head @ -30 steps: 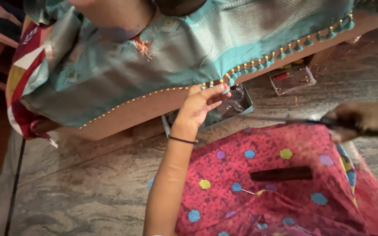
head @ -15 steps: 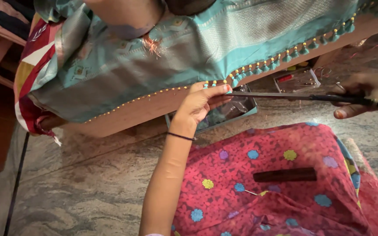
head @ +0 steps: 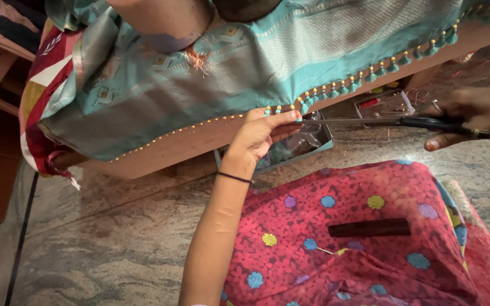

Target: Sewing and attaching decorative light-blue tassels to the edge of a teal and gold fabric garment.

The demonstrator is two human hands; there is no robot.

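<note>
Floor: marbled stone is lying under everything, a pink floral cloth [head: 370, 226] spreading near right.
Left hand [head: 262, 136]: fingers are pinching the tasselled hem of the teal sari [head: 290, 56].
Right hand [head: 477, 116]: fingers are gripping black-handled scissors [head: 392, 120], blades pointing left at the hem.
Tray: a teal tray [head: 307, 150] is sitting behind the hand.

left arm: stretched up from the bottom edge, thin black band at the wrist
left hand [head: 262, 133]: raised, fingertips pinched together, thumb on top
right hand [head: 474, 113]: over at the right edge, fingers curled tight, index tip poking out below
</note>
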